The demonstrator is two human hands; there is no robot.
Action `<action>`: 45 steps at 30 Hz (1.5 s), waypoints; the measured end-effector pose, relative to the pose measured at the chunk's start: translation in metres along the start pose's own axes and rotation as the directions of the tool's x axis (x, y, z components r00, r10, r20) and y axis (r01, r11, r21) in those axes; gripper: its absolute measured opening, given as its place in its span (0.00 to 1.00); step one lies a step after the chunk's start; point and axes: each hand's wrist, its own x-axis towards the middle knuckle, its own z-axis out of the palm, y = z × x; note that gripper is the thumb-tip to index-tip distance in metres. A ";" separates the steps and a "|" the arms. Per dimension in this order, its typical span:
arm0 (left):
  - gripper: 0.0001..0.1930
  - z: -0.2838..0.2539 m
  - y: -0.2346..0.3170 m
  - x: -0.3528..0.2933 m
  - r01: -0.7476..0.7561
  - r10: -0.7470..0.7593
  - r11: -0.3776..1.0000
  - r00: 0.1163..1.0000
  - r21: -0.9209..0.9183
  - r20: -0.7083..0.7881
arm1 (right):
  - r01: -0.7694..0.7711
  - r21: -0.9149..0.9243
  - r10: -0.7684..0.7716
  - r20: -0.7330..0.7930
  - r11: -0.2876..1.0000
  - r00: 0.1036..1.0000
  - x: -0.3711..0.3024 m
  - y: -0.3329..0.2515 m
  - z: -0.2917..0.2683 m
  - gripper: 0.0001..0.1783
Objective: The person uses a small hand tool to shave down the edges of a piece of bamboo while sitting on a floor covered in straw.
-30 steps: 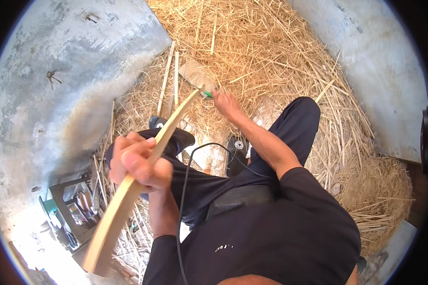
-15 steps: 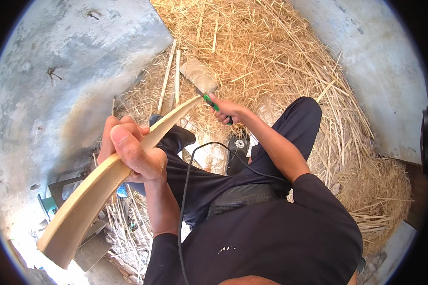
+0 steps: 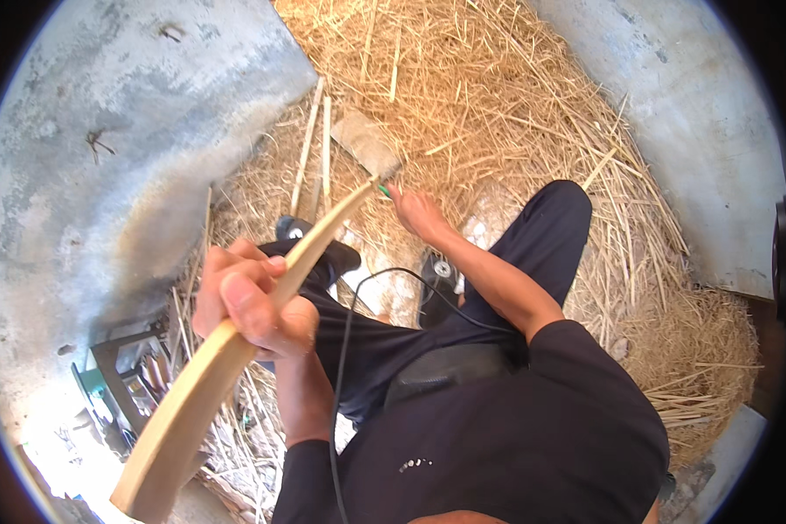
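A long, pale split bamboo strip slants from the lower left to the middle, narrowing toward its far end. My left hand is wrapped round it partway along, with the thumb on top. At the far tip is my right hand, closed on a green-handled knife. Only a bit of the green handle shows beside the bamboo tip; I cannot make out the blade. Below the hands are my bent legs in dark trousers.
Shavings and thin strips cover the ground ahead and to the right. A flat tan piece lies beyond the tip. Grey walls stand on both sides. A black cable crosses my lap. At lower left is a box of tools.
The bamboo's near end has swung right, and my left hand has shifted slightly right and down. My right hand has turned, hiding most of the knife, whose blade and handle showed earlier.
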 end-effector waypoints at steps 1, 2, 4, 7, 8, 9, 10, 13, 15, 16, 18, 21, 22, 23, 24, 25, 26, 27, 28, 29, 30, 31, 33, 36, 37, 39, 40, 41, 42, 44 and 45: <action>0.16 -0.002 -0.004 -0.001 -0.040 0.040 0.998 0.999 0.044 0.011 | -0.216 0.215 0.162 0.242 0.953 0.957 0.000 -0.002 -0.003 0.35; 0.16 -0.004 -0.003 -0.006 0.054 -0.053 0.998 0.998 0.026 -0.026 | -0.458 0.358 0.254 0.490 0.814 0.834 -0.006 -0.001 -0.003 0.35; 0.16 -0.010 -0.004 -0.004 0.021 -0.021 1.000 1.000 0.015 0.013 | -0.790 0.511 -0.039 0.847 0.338 0.531 0.000 0.008 -0.020 0.35; 0.16 -0.008 -0.004 -0.002 0.043 -0.044 0.998 0.999 0.040 0.022 | -0.725 0.558 0.017 0.788 0.405 0.616 -0.003 -0.002 -0.036 0.34; 0.16 -0.009 -0.006 -0.002 0.028 -0.028 0.999 0.999 0.030 0.018 | -0.445 0.651 0.026 0.548 0.615 0.836 -0.004 -0.019 -0.036 0.33; 0.16 -0.007 -0.007 -0.003 0.021 -0.021 1.000 1.000 0.012 0.018 | -0.132 0.609 -0.034 0.253 0.782 0.967 -0.006 -0.034 -0.037 0.32; 0.16 -0.008 -0.008 -0.004 0.017 -0.017 1.000 1.000 0.006 0.013 | 0.165 0.441 -0.168 -0.032 0.882 0.985 -0.011 -0.050 -0.038 0.32; 0.16 -0.011 -0.006 -0.004 -0.005 0.005 0.999 1.000 0.035 0.004 | 0.333 0.083 -0.326 -0.090 0.939 0.941 -0.031 -0.082 -0.048 0.31; 0.15 -0.014 -0.009 -0.002 -0.032 0.031 0.999 0.999 0.023 0.027 | 0.275 -0.146 -0.289 -0.090 0.950 0.953 -0.037 -0.059 -0.033 0.34; 0.15 -0.013 -0.009 -0.003 -0.045 0.045 0.999 0.999 0.007 0.030 | 0.215 -0.234 -0.247 -0.118 0.948 0.962 -0.037 -0.036 -0.019 0.37; 0.15 -0.019 -0.013 -0.005 -0.033 0.036 0.999 0.997 -0.042 0.075 | -0.004 -0.199 0.005 0.002 0.980 1.000 -0.014 -0.023 -0.009 0.39; 0.15 -0.017 -0.010 -0.007 -0.061 0.060 0.996 0.998 0.065 0.010 | -0.316 0.390 0.152 0.396 0.865 0.905 -0.015 0.006 0.001 0.34; 0.15 -0.017 -0.010 -0.004 -0.067 0.066 0.995 0.998 0.073 0.010 | -0.487 0.562 0.082 0.594 0.668 0.800 -0.002 -0.014 -0.021 0.33; 0.15 -0.017 -0.012 -0.002 -0.064 0.065 0.996 0.998 0.065 0.000 | -0.670 0.616 -0.046 0.750 0.416 0.660 0.000 -0.030 -0.040 0.32; 0.15 -0.021 -0.013 -0.006 -0.048 0.048 0.996 0.999 0.072 -0.004 | -0.563 0.678 0.008 0.636 0.472 0.772 -0.009 -0.044 -0.049 0.32; 0.15 -0.022 -0.014 -0.008 -0.036 0.037 0.997 0.999 0.071 -0.011 | -0.440 0.720 0.050 0.493 0.537 0.869 -0.015 -0.063 -0.061 0.31; 0.15 -0.020 -0.014 -0.008 -0.042 0.043 0.997 0.999 0.066 -0.010 | -0.302 0.736 0.074 0.326 0.606 0.943 -0.014 -0.074 -0.066 0.31; 0.15 -0.014 -0.011 -0.007 -0.043 0.043 0.998 0.999 0.051 0.000 | 0.319 0.475 -0.233 -0.231 0.821 0.945 -0.005 -0.064 -0.055 0.30; 0.15 -0.014 -0.011 -0.006 -0.051 0.050 0.997 0.999 0.051 0.002 | 0.387 0.323 -0.320 -0.241 0.864 0.916 -0.009 -0.060 -0.048 0.31; 0.15 -0.017 -0.013 -0.006 -0.079 0.079 0.997 0.997 -0.007 0.027 | 0.448 0.163 -0.406 -0.235 0.879 0.883 -0.020 -0.055 -0.038 0.32; 0.15 -0.020 -0.017 -0.005 -0.109 0.112 0.992 0.993 -0.069 0.048 | 0.503 -0.002 -0.491 -0.219 0.864 0.843 -0.028 -0.051 -0.029 0.34; 0.15 -0.020 -0.018 -0.005 -0.131 0.142 0.982 0.987 -0.135 0.072 | 0.363 -0.138 -0.382 -0.148 0.921 0.912 -0.030 -0.035 -0.020 0.35; 0.15 -0.016 -0.014 -0.012 -0.165 0.176 0.977 0.981 -0.132 0.081 | 0.122 -0.315 -0.139 -0.032 0.941 0.990 -0.023 -0.003 0.000 0.38; 0.16 -0.018 -0.018 -0.009 -0.149 0.184 0.967 0.971 -0.208 0.155 | -0.243 0.100 0.200 0.323 0.965 0.925 -0.005 0.016 0.001 0.35; 0.16 -0.019 -0.019 -0.009 -0.180 0.211 0.960 0.968 -0.213 0.134 | -0.507 0.329 0.225 0.617 0.797 0.754 0.009 0.005 -0.019 0.34; 0.15 -0.021 -0.021 -0.007 -0.217 0.249 0.950 0.961 -0.222 0.124 | -0.754 0.380 0.153 0.835 0.536 0.529 0.013 -0.025 -0.045 0.32; 0.15 -0.024 -0.020 -0.006 -0.213 0.247 0.952 0.958 -0.218 0.142 | -0.624 0.418 0.188 0.713 0.660 0.676 -0.001 -0.043 -0.047 0.32; 0.15 -0.024 -0.021 -0.006 -0.219 0.256 0.949 0.955 -0.226 0.150 | -0.466 0.421 0.187 0.554 0.778 0.812 -0.012 -0.060 -0.053 0.32; 0.16 -0.023 -0.022 -0.006 -0.233 0.266 0.947 0.955 -0.222 0.132 | -0.300 0.383 0.151 0.374 0.874 0.915 -0.016 -0.069 -0.055 0.32; 0.16 -0.021 -0.023 -0.005 -0.260 0.284 0.943 0.954 -0.209 0.094 | 0.272 0.243 -0.251 -0.117 0.931 0.961 -0.013 -0.073 -0.050 0.32; 0.16 -0.026 -0.023 -0.001 -0.234 0.268 0.951 0.950 -0.204 0.161 | 0.399 0.281 -0.344 -0.227 0.873 0.911 -0.018 -0.084 -0.051 0.32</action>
